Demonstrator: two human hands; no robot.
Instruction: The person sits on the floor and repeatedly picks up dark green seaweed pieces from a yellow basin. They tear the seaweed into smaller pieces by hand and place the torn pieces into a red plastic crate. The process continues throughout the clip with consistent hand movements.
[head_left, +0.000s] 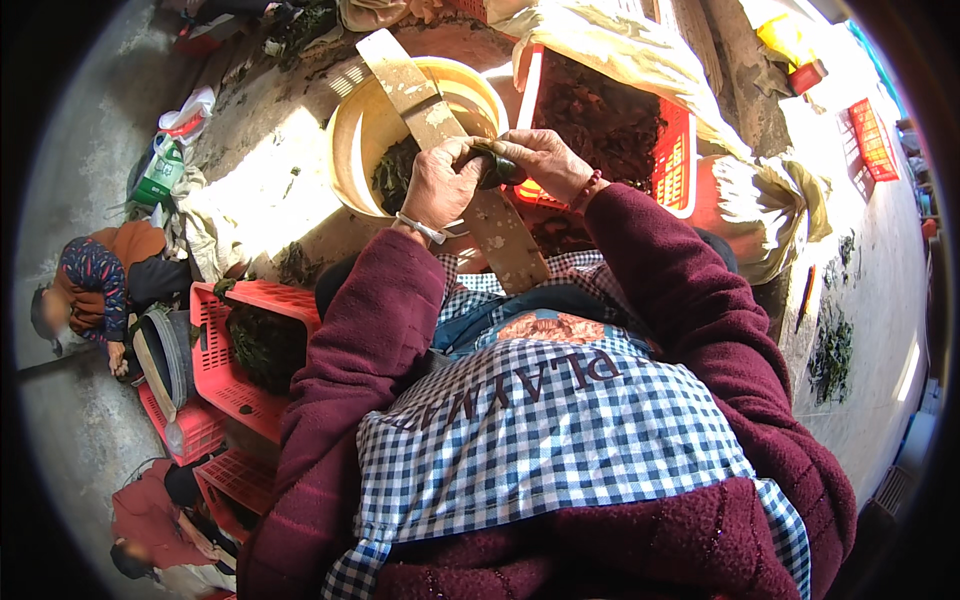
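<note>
Both my hands grip a folded piece of dark green kelp (504, 171) above a worn board. My left hand (441, 184) pinches one side of it between thumb and fingers; my right hand (547, 161) pinches its upper edge. The board (499, 232) slopes from my lap across a yellow plastic tub (346, 142). Dark seaweed (397, 172) lies inside the tub, partly hidden by the board and my left hand. Just beyond my right hand stands a red plastic crate (681, 161) filled with brownish seaweed (596, 112).
A pale woven sack (622, 37) drapes over the crate's far side. To the left, another red crate (247, 375) holds green seaweed (266, 341). Two people (105, 277) sit farther left. Seaweed scraps (831, 356) lie on the concrete floor at right.
</note>
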